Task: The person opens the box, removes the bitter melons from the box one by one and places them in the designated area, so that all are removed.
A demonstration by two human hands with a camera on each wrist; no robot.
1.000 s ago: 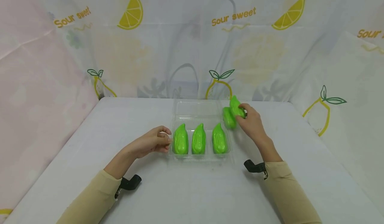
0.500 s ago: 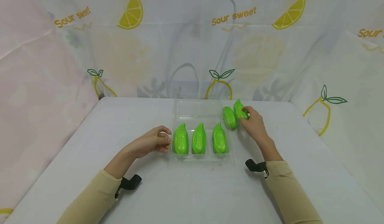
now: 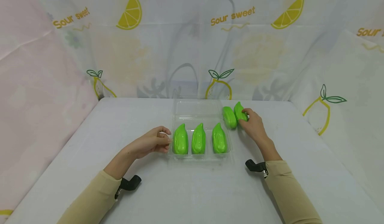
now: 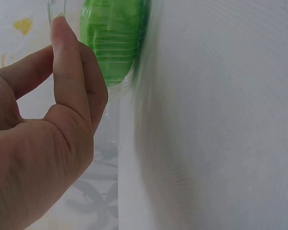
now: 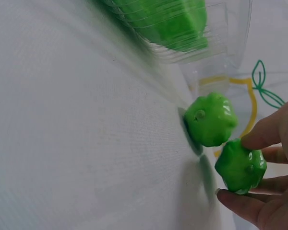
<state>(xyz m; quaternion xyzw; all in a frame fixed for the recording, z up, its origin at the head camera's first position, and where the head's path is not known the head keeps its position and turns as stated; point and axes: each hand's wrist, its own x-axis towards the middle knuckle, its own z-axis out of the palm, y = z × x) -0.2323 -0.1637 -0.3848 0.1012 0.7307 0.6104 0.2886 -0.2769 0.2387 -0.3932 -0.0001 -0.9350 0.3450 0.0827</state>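
Note:
A clear plastic clamshell box (image 3: 207, 155) stands with its lid laid back and three green toy bitter melons in its compartments: a left one (image 3: 181, 140), a middle one (image 3: 199, 140) and a right one (image 3: 219, 139). My left hand (image 3: 153, 140) pinches the box's left rim between thumb and fingers; the left wrist view shows this hand (image 4: 57, 105) on the clear edge. Right of the lid, my right hand (image 3: 253, 123) grips another bitter melon (image 5: 241, 166). A further bitter melon (image 5: 211, 120) lies on the table close beside it.
A white cloth covers the table (image 3: 192, 190). Behind it hangs a curtain (image 3: 180, 44) printed with lemons. Black camera mounts (image 3: 255, 166) sit on both wrists, over beige sleeves (image 3: 291, 190).
My right hand has carried its bitter melon slightly right and down, from over the neighbouring one to beside it. The left hand and the box have stayed put.

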